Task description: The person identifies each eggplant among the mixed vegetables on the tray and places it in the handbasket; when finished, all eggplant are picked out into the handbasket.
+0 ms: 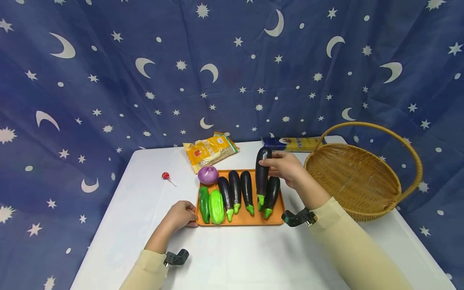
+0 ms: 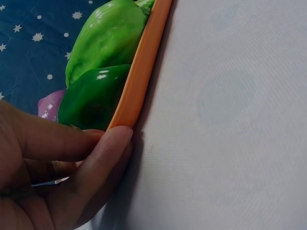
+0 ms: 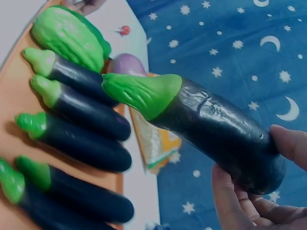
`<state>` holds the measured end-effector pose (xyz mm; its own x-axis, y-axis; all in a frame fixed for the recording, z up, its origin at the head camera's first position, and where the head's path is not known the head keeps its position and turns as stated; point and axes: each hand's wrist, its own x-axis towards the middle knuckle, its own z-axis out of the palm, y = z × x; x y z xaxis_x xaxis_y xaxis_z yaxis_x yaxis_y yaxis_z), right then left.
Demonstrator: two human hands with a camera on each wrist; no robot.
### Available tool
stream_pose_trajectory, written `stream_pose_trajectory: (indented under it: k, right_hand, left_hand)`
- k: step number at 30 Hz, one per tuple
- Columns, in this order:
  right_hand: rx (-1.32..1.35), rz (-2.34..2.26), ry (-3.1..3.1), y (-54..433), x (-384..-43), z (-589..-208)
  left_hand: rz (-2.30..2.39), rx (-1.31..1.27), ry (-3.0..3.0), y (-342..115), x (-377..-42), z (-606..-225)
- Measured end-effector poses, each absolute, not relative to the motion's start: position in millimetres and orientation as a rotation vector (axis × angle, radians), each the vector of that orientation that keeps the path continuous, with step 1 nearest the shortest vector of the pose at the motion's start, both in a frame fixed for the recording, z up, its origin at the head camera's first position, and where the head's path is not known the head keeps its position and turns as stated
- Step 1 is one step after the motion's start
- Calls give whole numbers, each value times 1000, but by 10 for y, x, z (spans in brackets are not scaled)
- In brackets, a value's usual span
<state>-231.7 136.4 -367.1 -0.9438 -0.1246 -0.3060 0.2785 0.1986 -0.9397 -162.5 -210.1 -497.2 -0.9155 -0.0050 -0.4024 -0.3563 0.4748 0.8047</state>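
Eggplant (image 1: 263,171), glossy and dark with a green cap, is hanging in the right hand (image 1: 286,167) above the right half of the orange tray (image 1: 241,219), its capped end pointing toward the near side. The thumb and fingers of that hand are pinching it from opposite sides close to its blunt far end, so the cap end is sticking out unsupported. Its even shine is suggesting a moulded imitation: probably light, fairly stiff and unlikely to bruise, yet smooth enough to slip or swivel in a fingertip hold. The middle of the body is looking like the better-balanced place to grasp, the tapering cap a poorer one. Five other eggplants (image 1: 246,189) are lying on the tray, one partly hidden beneath, while the left hand (image 1: 183,214) is pinching the tray's left rim by the near corner.
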Motion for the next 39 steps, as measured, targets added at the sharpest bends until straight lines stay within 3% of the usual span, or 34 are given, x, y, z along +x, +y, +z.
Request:
stream_pose_trajectory:
  k: [24,39]
  right_hand:
    - [226,-1890,2190,2394,-2444,-3243]
    - [482,-1755,2244,3217,-2326,-3340]
  left_hand:
    - [1455,-339,2364,-2286,-1573,-4897]
    - [1455,-282,2361,-2130,-1572,-4961]
